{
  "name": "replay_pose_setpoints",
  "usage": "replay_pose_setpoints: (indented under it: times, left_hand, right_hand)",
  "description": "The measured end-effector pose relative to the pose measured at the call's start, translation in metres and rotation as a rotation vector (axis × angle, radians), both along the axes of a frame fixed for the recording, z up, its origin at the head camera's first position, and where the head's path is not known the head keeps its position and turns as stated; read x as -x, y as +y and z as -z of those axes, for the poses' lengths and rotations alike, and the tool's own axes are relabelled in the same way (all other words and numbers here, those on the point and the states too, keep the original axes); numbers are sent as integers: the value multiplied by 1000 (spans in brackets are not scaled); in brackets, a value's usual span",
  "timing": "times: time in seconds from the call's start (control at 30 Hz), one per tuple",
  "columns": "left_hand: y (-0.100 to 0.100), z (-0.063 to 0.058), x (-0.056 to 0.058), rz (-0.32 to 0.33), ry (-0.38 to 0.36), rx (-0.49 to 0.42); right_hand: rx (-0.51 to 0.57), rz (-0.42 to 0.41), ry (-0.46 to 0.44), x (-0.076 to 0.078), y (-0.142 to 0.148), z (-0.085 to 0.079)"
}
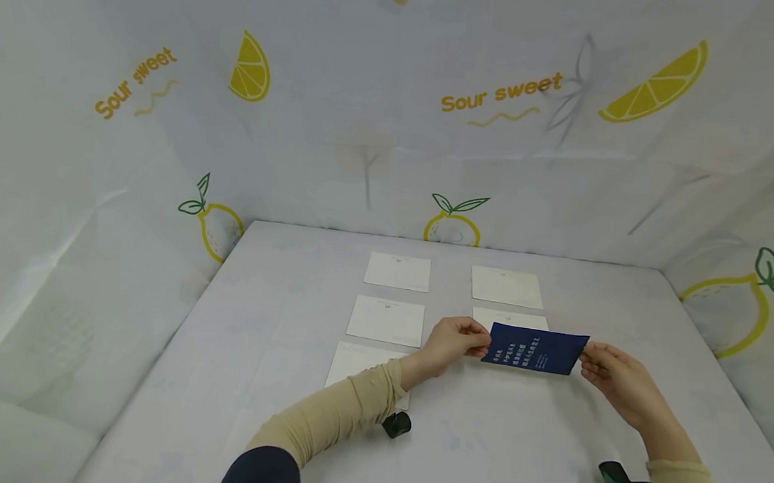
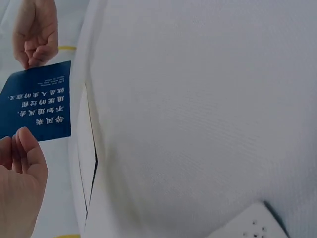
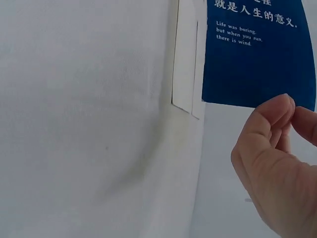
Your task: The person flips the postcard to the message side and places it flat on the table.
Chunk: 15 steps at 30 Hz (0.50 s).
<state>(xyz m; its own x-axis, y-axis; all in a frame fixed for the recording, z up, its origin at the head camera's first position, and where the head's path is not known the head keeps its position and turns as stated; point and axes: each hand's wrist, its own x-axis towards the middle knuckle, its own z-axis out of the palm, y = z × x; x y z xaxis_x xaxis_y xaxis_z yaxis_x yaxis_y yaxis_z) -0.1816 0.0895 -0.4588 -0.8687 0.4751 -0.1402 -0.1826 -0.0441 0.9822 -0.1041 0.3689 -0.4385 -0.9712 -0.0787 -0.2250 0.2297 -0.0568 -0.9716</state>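
Observation:
A dark blue card [image 1: 537, 349] with white lettering is held between both hands, tilted above the white table. At its left edge, my left hand [image 1: 454, 343] pinches it between thumb and fingers. My right hand [image 1: 622, 381] pinches the opposite edge, seen closely as a thumb and fingertips [image 3: 277, 111] in the right wrist view. The blue card [image 2: 42, 101] shows its printed face in the left wrist view too. Just behind it lies a white card [image 1: 509, 317], partly covered by the blue one in the head view.
White cards lie in two columns: a back left card [image 1: 396, 272], a middle left card [image 1: 386, 321], a front left card [image 1: 357, 363] partly behind the left forearm, and a back right card [image 1: 507, 287]. A lemon-print sheet [image 1: 340, 126] walls the table [image 1: 229, 350].

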Motion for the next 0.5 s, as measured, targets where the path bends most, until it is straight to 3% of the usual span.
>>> replay_pose_setpoints:
  times: [0.17, 0.37, 0.5]
  left_hand:
    - [-4, 3, 2, 52, -21, -6]
    - [-9, 7, 1, 120, -9, 74]
    - [-12, 9, -1, 179, 84, 211]
  right_hand:
    - [130, -77, -9, 1, 7, 1]
    - [-64, -121, -106, 1, 12, 4]
    - [-153, -165, -157, 3, 14, 8]
